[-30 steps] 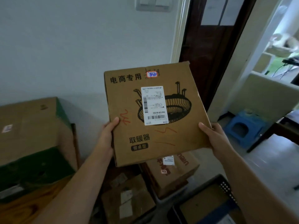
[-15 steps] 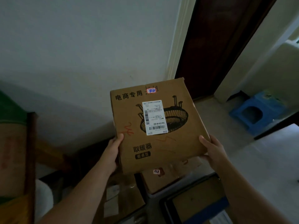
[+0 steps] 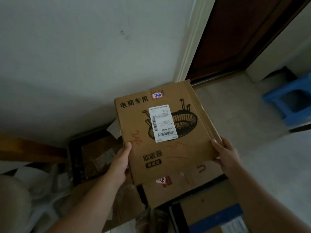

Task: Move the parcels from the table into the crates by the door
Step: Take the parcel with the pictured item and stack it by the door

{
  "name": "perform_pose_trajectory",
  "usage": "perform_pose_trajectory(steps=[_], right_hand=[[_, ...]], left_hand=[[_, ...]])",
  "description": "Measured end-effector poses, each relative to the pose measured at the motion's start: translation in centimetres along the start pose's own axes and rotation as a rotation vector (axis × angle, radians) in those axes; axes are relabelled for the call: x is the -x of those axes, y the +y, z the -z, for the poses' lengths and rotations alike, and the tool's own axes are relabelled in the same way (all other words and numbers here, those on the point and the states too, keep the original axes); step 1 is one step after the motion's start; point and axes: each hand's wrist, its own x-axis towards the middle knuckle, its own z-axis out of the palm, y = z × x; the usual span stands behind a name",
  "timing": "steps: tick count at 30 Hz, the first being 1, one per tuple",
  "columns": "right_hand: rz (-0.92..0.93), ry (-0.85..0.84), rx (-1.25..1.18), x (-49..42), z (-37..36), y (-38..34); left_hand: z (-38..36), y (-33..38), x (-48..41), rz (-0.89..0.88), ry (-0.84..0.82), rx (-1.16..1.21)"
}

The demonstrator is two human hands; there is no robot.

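1. Nearest the camera, two bare forearms reach forward. The left hand (image 3: 120, 163) and right hand (image 3: 226, 156) hold a flat brown cardboard parcel (image 3: 188, 148) between them.
2. The left fingers (image 3: 127, 148) clamp its left edge, thumb on the printed face and the rest hidden underneath. The right fingers (image 3: 217, 145) clamp its right edge in the same way.
3. The parcel hangs in the air, printed face up and tilted, above a second cardboard parcel (image 3: 176, 190).
4. Its face reads "电商专用" along the top and "取暖器" lower down, around a black drawing of a round wire-grille heater. A white shipping label (image 3: 162, 123) with barcodes covers part of the drawing; its small print is unreadable. Red scribbles cross the cardboard, and a small red-edged sticker (image 3: 157, 95) bears illegible blue handwriting.
5. At lower right, a dark crate (image 3: 175, 216) holds a box with a blue band (image 3: 218, 214). Another dark crate (image 3: 72, 157) sits to the left.
6. Beyond stand a pale wall (image 3: 84, 47), a dark wooden door (image 3: 244, 31) and a blue stool (image 3: 289, 105) on the floor.
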Motion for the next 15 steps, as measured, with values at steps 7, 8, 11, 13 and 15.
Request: perform_pose_trajectory(steps=[7, 8, 11, 13, 15], right_hand=[[0.020, -0.018, 0.007, -4.1, -1.1, -0.9], [0.026, -0.032, 0.013, -4.5, -1.5, -1.4], [0.048, -0.047, 0.031, -5.7, -2.7, -2.8], [0.055, -0.043, 0.042, -6.3, -3.4, -3.2], [0.054, -0.044, 0.054, -6.4, -3.7, -3.1]], left_hand=[[-1.9, 0.3, -3.1, -0.044, 0.052, -0.027], [-2.0, 0.6, -3.4, -0.048, 0.060, -0.020], [-2.3, 2.1, -4.1, -0.047, 0.090, -0.019], [-2.0, 2.8, -5.0, -0.048, 0.094, -0.057], [-1.6, 2.9, -5.6, -0.052, 0.097, -0.097]])
